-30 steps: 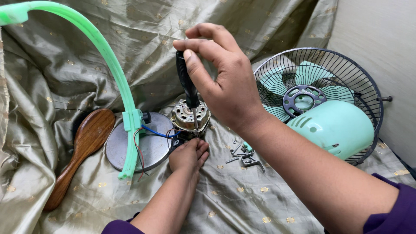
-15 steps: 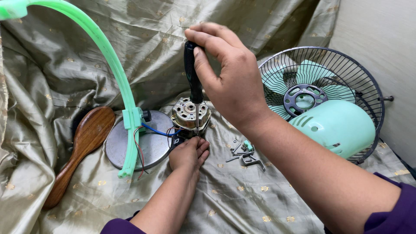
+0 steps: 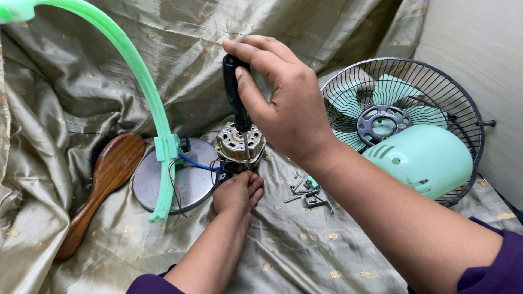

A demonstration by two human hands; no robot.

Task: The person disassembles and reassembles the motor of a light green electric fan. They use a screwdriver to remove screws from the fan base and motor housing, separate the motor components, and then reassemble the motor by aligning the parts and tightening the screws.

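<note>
My right hand [image 3: 283,103] grips the black handle of a screwdriver [image 3: 235,92], held upright with its thin shaft pointing down at the small metal fan motor [image 3: 235,142]. My left hand [image 3: 238,190] rests on the cloth just in front of the motor, its fingers pressed against the motor's lower part. Blue and red wires [image 3: 190,163] run from the motor to a green curved plastic arm [image 3: 136,71] standing on a round grey metal base [image 3: 185,179].
A green fan blade inside a black wire guard [image 3: 414,92] and a mint green motor cover [image 3: 425,160] lie at the right. Loose screws and metal bits [image 3: 308,193] sit beside the motor. A wooden brush [image 3: 101,185] lies at the left on olive cloth [image 3: 327,256].
My right hand has shifted slightly to the right and lowered the screwdriver onto the motor. My left hand has stayed at the motor's base.
</note>
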